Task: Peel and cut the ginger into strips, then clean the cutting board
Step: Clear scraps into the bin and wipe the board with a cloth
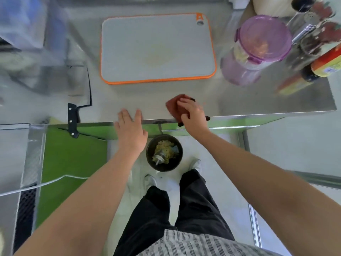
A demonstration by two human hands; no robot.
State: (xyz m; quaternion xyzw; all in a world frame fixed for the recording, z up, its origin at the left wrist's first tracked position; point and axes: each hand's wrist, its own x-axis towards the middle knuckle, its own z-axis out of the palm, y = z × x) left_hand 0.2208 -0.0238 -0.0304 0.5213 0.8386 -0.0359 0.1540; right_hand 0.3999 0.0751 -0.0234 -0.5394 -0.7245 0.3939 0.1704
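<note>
Steel counter [239, 100], cutting board [156, 47], green mat [70, 163]

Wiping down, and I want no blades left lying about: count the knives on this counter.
1. The cleaver lies at the counter's front left, its black handle overhanging the edge. The blurred bottles at far right could hide another.

cutting board [158, 47]: pale grey face, orange rim; cloth [175, 106]: rust-brown; knife handle [73, 119]: black, pale rivets; container lid [263, 37]: translucent purple; bin [181, 154]: black; mat [70, 159]: bright green; trousers [199, 200]: black; shirt [193, 242]: white, dark check; shoes [150, 181]: white; counter [258, 100]: silver-grey
</note>
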